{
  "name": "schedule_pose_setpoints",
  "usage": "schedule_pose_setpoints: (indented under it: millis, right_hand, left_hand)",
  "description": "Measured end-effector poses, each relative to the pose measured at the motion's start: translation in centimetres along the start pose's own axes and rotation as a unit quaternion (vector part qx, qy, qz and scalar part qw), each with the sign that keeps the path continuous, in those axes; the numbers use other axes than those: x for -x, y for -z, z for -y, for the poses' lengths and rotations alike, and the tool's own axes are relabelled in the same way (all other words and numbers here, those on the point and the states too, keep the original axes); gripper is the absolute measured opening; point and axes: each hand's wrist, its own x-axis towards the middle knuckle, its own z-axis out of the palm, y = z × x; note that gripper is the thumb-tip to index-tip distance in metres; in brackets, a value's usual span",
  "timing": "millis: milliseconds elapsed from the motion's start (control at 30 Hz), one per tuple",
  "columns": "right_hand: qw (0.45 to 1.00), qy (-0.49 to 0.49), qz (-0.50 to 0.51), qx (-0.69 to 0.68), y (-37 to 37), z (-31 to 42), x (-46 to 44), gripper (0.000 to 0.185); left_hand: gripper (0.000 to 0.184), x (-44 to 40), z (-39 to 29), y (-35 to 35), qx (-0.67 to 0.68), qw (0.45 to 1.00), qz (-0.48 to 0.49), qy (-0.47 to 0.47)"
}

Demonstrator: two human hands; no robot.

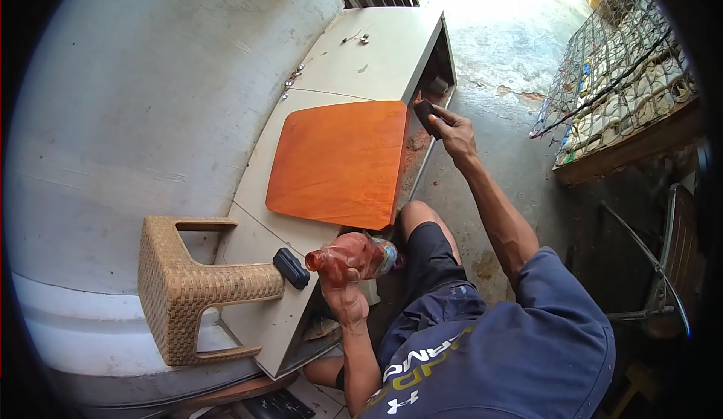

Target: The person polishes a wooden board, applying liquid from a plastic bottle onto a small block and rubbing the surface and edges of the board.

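My left hand (345,298) is wrapped round a plastic bottle (350,257), which lies tilted with its open neck pointing left. Its walls are coated in reddish-brown. In my right hand (453,131) a dark rectangular block (426,117) is gripped between thumb and fingers, just beyond the right edge of an orange-brown wooden board (339,163). That board rests flat on a pale cabinet (294,129), its surface smooth with rounded corners. Left of the bottle sits a small black case-like object (291,268).
A woven-pattern plastic stool (177,291) lies on its side by the wall at left. Small metal bits (364,39) are scattered on the cabinet's far end. To the right stand a wire-mesh cage (617,72) and a dark metal-framed chair (674,253).
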Motion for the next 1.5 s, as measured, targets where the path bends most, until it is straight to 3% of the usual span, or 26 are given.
schedule_pose_setpoints:
  millis: [133, 200, 267, 333, 400, 433, 600, 633, 700, 767, 800, 867, 1000, 1100, 1167, 1200, 1300, 1333, 1400, 1467, 1500]
  right_hand:
    - [1.000, -0.020, 0.022, 0.005, -0.7, -0.2, 2.5, 0.037]
    - [0.986, -0.055, 0.103, 0.122, 0.1, 3.7, 7.0, 0.035]
    - [0.985, 0.009, 0.151, 0.081, 0.7, -0.6, 9.9, 0.035]
    - [0.989, 0.047, 0.107, 0.095, 0.2, 0.2, 10.0, 0.034]
    - [0.998, -0.058, 0.001, 0.019, -0.3, 2.5, 7.6, 0.033]
    - [0.998, -0.060, -0.001, 0.017, -0.4, 2.1, 5.8, 0.033]
    - [0.999, 0.034, 0.004, -0.010, -1.7, 0.5, 2.6, 0.033]
    - [0.994, 0.031, 0.020, 0.102, -1.3, 0.5, 4.6, 0.032]
    - [0.974, 0.124, 0.012, 0.188, -1.5, 2.4, 11.0, 0.033]
    - [0.979, 0.067, 0.083, 0.174, -0.8, 4.6, 17.1, 0.032]
    - [0.978, 0.120, 0.104, 0.137, -0.4, 5.1, 19.0, 0.031]
    - [0.979, 0.139, 0.102, 0.109, 0.2, 4.6, 19.7, 0.032]
    - [0.987, 0.044, -0.040, 0.148, 0.2, 4.6, 9.3, 0.029]
    - [0.988, 0.072, -0.063, 0.124, -1.0, 2.8, 3.7, 0.030]
    - [0.976, 0.123, -0.031, 0.175, -2.0, 3.1, 5.5, 0.032]
    - [0.982, 0.095, -0.009, 0.165, -2.6, 3.8, 9.1, 0.035]
    - [0.950, 0.256, 0.097, 0.154, -1.2, 3.8, 18.4, 0.038]
    - [0.957, 0.228, 0.137, 0.117, -0.7, 4.8, 20.4, 0.036]
    - [0.973, 0.189, 0.077, 0.108, -0.7, 3.9, 18.8, 0.034]
    - [0.983, 0.076, -0.030, 0.162, -1.2, 3.5, 13.0, 0.032]
    - [0.986, 0.100, -0.065, 0.116, -1.6, 2.8, 9.4, 0.031]
  left_hand:
    - [0.085, -1.0, -0.5, -1.1, 0.007, 0.999, -0.031, -0.014]
    - [0.085, -1.1, -1.1, -1.5, 0.009, 0.999, -0.030, -0.008]
    - [0.087, -1.5, -1.4, -1.7, 0.011, 1.000, -0.015, -0.010]
    - [0.088, -1.9, -1.2, -1.5, 0.014, 1.000, -0.015, 0.001]
    - [0.089, -1.2, -1.4, -1.3, 0.012, 1.000, -0.019, 0.020]
    - [0.089, -1.2, -1.6, -1.6, 0.010, 1.000, -0.023, 0.019]
    - [0.090, -1.7, -2.0, -1.9, 0.000, 1.000, -0.023, 0.000]
    - [0.090, -1.8, -2.0, -1.9, 0.001, 1.000, -0.021, -0.002]
    - [0.090, -2.2, -1.8, -2.1, 0.005, 1.000, -0.017, -0.003]
    - [0.090, -2.3, -1.8, -1.9, 0.011, 1.000, -0.021, 0.002]
    - [0.090, -2.3, -1.8, -2.0, 0.010, 1.000, -0.020, 0.006]
    - [0.089, -2.3, -2.1, -1.8, 0.014, 1.000, -0.016, 0.013]
    - [0.080, -2.0, -1.9, -1.4, 0.005, 1.000, 0.007, -0.006]
    - [0.080, -2.2, -1.9, -1.5, -0.003, 1.000, 0.012, -0.014]
    - [0.080, -2.1, -2.1, -1.9, 0.012, 1.000, -0.002, -0.013]
    - [0.080, -2.6, -2.0, -2.1, 0.013, 1.000, 0.000, -0.022]
    - [0.080, -2.4, -2.0, -1.8, 0.003, 1.000, -0.004, -0.018]
    - [0.080, -2.6, -2.0, -1.6, 0.002, 1.000, -0.006, -0.017]
    - [0.078, -2.5, -1.9, -1.2, -0.003, 1.000, 0.002, -0.011]
    - [0.078, -2.5, -1.9, -0.9, -0.005, 1.000, 0.006, -0.004]
    - [0.077, -2.6, -1.9, -0.9, -0.004, 1.000, 0.011, -0.007]
